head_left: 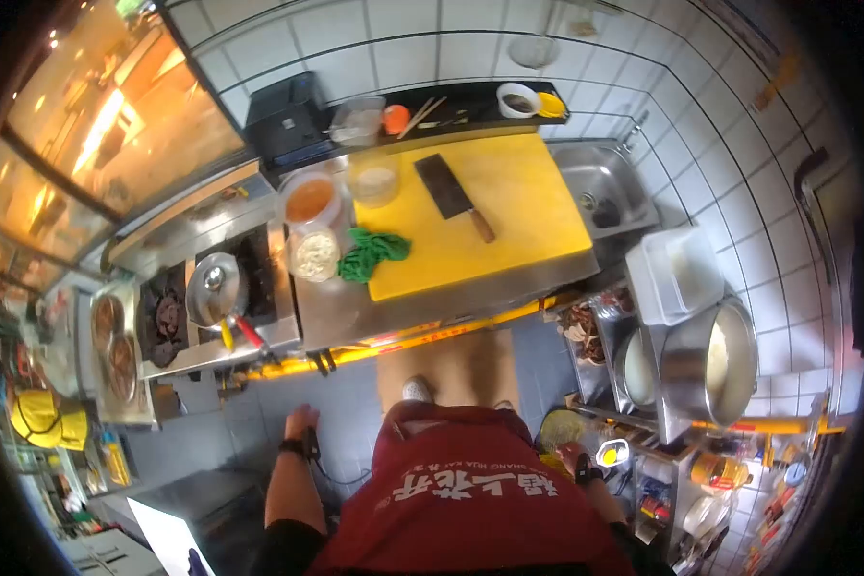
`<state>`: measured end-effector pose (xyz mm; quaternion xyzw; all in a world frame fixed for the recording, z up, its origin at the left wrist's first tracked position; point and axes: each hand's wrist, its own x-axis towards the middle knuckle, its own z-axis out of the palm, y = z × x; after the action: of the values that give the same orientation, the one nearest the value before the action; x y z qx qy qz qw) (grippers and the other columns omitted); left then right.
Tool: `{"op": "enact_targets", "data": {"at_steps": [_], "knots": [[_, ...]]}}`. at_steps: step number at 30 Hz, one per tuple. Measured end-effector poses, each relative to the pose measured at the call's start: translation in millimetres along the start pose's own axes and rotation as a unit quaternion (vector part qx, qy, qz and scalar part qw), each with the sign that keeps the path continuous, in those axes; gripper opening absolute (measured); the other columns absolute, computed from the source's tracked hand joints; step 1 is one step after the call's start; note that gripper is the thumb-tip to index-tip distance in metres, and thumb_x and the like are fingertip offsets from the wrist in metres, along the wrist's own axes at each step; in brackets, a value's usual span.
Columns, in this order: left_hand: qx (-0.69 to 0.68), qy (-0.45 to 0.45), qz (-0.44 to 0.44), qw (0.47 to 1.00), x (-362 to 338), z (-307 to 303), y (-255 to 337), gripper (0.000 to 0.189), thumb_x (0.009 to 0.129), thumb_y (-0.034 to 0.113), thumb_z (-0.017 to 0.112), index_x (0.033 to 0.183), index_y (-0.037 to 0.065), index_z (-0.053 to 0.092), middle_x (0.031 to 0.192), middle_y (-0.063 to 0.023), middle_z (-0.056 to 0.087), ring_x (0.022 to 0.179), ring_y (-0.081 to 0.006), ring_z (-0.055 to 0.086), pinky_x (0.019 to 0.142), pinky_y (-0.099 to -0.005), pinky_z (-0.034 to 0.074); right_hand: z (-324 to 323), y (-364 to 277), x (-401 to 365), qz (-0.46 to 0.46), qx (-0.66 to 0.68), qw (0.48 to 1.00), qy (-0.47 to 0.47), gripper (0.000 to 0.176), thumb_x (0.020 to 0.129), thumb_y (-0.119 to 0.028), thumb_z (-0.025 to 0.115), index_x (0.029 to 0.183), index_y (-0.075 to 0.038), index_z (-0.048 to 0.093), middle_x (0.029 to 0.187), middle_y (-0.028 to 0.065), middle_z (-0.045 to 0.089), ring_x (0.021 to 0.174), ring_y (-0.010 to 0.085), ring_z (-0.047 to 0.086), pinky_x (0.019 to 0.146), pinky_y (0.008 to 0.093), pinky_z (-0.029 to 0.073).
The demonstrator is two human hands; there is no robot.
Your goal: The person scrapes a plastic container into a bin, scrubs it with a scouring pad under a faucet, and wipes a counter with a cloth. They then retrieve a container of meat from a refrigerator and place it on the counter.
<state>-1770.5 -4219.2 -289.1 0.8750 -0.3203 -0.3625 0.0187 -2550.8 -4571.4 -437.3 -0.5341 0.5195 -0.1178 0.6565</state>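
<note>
My left hand point(302, 420) hangs beside my body over the grey floor, with a dark band on the wrist. It is apart from the counter, and its fingers are foreshortened from above. My right hand point(571, 453) is low at my right side, close to a small white bowl point(623, 451) with something yellow in it. Whether its fingers hold anything I cannot tell. Ahead, a cleaver point(441, 185) with a wooden handle lies on the yellow cutting board point(528, 206), away from both hands. A bunched green cloth point(372, 253) rests at the board's left edge.
A tub of orange-red content point(311, 200) and a bowl of pale food point(316, 255) stand left of the board. A pan point(217, 288) with red and yellow handles sits on the stove. The sink point(605, 182), white tubs point(672, 274) and a large metal pot point(739, 384) are right.
</note>
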Motion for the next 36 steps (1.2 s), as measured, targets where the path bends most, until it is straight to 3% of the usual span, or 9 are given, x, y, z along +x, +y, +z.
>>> {"op": "enact_targets", "data": {"at_steps": [5,7,9,14,19,22,23,31,36], "knots": [[-0.147,0.112,-0.088,0.979,-1.9,-21.9,10.5,0.043,0.087,0.039,0.064,0.113,0.005,0.07,0.113,-0.0222,0.07,0.108,-0.0427,0.065,0.094,-0.0494,0.052,70.7,-173.3,35.1,-0.053,-0.113,0.992,0.024,0.023,0.1,-0.024,0.055,0.101,-0.005,0.066,0.091,0.0077,0.066,0.094,0.0233,0.061,0.09,0.0387,0.048],[-0.149,0.101,-0.097,0.979,-13.6,-5.1,3.2,0.044,0.087,0.039,0.063,0.114,0.004,0.069,0.113,-0.0226,0.07,0.108,-0.043,0.065,0.094,-0.049,0.052,96.7,-250.7,64.2,0.067,0.178,0.981,-0.039,0.023,0.098,-0.021,0.059,0.11,-0.003,0.067,0.104,0.0124,0.069,0.094,0.0266,0.065,0.089,0.0371,0.051],[-0.155,0.095,-0.109,0.977,-28.7,21.0,-9.6,0.045,0.087,0.039,0.063,0.114,0.004,0.069,0.112,-0.023,0.07,0.107,-0.0433,0.065,0.094,-0.0486,0.052,137.0,-353.0,74.9,-0.051,-0.352,0.935,-0.022,0.027,0.095,-0.021,0.066,0.115,-0.002,0.067,0.108,0.0163,0.069,0.101,0.0309,0.067,0.088,0.0374,0.054],[-0.236,0.026,-0.264,0.935,-88.7,144.4,-51.6,0.026,0.09,0.028,0.056,0.087,0.007,0.071,0.069,-0.0157,0.07,0.077,-0.0309,0.073,0.065,-0.0429,0.057,219.0,-494.4,141.1,-0.218,-0.445,0.866,-0.074,0.032,0.091,-0.024,0.07,0.113,-0.002,0.067,0.111,0.0175,0.068,0.109,0.0358,0.065,0.094,0.0423,0.052],[-0.011,-0.077,-0.134,0.988,-191.2,178.3,-24.9,0.026,0.077,0.035,0.073,0.089,0.012,0.075,0.095,-0.0142,0.075,0.095,-0.0342,0.072,0.079,-0.0434,0.058,330.9,-582.0,199.7,-0.373,-0.428,0.802,-0.187,0.033,0.089,-0.024,0.071,0.114,-0.003,0.067,0.122,0.0191,0.065,0.116,0.0376,0.061,0.101,0.0437,0.049],[-0.1,-0.412,-0.093,0.901,-186.8,187.0,-36.5,0.021,0.074,0.031,0.077,0.088,0.015,0.077,0.093,-0.0123,0.075,0.093,-0.0309,0.073,0.077,-0.0416,0.059,401.2,-604.9,225.5,-0.424,-0.479,0.75,-0.167,0.053,0.087,-0.032,0.076,0.131,-0.007,0.062,0.146,0.0269,0.048,0.135,0.0416,0.047,0.111,0.0463,0.041],[0.016,-0.223,-0.161,0.961,-213.9,215.3,-12.7,0.02,0.075,0.03,0.076,0.088,0.015,0.077,0.094,-0.0119,0.075,0.092,-0.0304,0.073,0.077,-0.0414,0.059,423.2,-613.9,231.0,-0.436,-0.473,0.747,-0.166,0.06,0.085,-0.035,0.077,0.136,-0.008,0.06,0.15,0.0294,0.043,0.137,0.0437,0.044,0.113,0.0478,0.04],[0.053,0.072,-0.159,0.983,-219.2,203.3,52.7,0.014,0.081,0.026,0.072,0.088,0.013,0.073,0.086,-0.0106,0.072,0.083,-0.0311,0.072,0.07,-0.0416,0.059,533.5,-624.1,276.2,-0.414,-0.629,0.638,-0.161,0.06,0.075,-0.042,0.081,0.127,-0.015,0.067,0.152,0.0282,0.037,0.131,0.0514,0.044,0.11,0.0529,0.038],[-0.153,0.169,-0.209,0.951,-201.0,178.1,32.8,0.016,0.085,0.026,0.066,0.088,0.01,0.07,0.087,-0.0134,0.07,0.083,-0.0347,0.069,0.071,-0.0461,0.057,524.0,-596.0,305.1,-0.527,-0.436,0.679,-0.267,0.019,0.073,-0.01,0.072,0.09,-0.005,0.065,0.101,0.015,0.067,0.102,0.0375,0.062,0.085,0.0449,0.05]]}}
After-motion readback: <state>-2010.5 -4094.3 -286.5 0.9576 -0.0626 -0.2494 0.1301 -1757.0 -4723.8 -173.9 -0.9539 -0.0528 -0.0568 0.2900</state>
